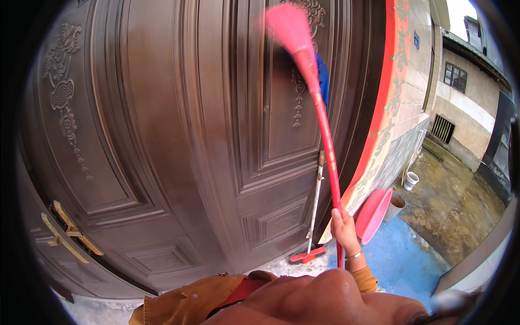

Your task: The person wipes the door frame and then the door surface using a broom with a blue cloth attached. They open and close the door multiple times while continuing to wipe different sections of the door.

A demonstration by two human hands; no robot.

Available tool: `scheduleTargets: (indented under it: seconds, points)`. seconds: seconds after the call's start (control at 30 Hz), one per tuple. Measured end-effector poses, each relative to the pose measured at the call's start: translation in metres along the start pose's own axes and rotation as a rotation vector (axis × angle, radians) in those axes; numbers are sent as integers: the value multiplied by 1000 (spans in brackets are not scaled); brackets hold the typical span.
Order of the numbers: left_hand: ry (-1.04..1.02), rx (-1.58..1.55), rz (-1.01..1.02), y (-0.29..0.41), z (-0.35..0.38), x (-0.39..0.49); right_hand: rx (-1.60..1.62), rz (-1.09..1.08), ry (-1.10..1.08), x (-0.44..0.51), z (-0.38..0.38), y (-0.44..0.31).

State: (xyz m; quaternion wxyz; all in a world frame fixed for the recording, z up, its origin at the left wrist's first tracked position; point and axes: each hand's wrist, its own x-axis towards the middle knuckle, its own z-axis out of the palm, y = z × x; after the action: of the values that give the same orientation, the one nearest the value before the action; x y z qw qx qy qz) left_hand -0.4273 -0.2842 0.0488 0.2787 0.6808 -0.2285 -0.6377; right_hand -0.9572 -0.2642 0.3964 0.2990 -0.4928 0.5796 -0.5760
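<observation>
My right hand (344, 229), with a bracelet at its wrist, grips the red handle (330, 150) of a broom. The broom is held upside down, its pink bristle head (289, 27) raised in front of the upper door panel and slightly blurred. Behind the head shows part of a blue item (323, 79); what it is cannot be made out. The brown double door (207, 134), with raised floral ornament, fills the space before me. My left hand is out of view.
A red-headed floor brush (307, 256) on a white pole leans against the door. Gold handles (73, 227) sit at lower left. Along the tiled wall stand a pink basin (374, 217), a grey bucket (393, 207) and a small white bucket (411, 180). Blue flooring (400, 260) adjoins concrete.
</observation>
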Motion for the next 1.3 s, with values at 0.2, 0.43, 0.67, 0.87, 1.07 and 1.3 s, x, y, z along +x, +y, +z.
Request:
scheduleTargets:
  seconds: [0.2,0.43,0.67,0.87,1.07,1.3]
  points:
    - [-66,107,59,15,12,0,931,1,-476,13,-28,-42]
    - [-100,219,78,13,18,3,459,46,-36,6,-12,17]
    - [-40,295,18,-19,-37,8,456,191,-115,69,14,-14]
    - [-145,425,342,38,-36,-50,487,91,-153,138,-6,-118]
    - [-257,446,1196,292,77,-203,671,83,-257,102,-54,-65]
    - [576,681,2050,566,219,-341,546,-7,-230,118,-134,18]
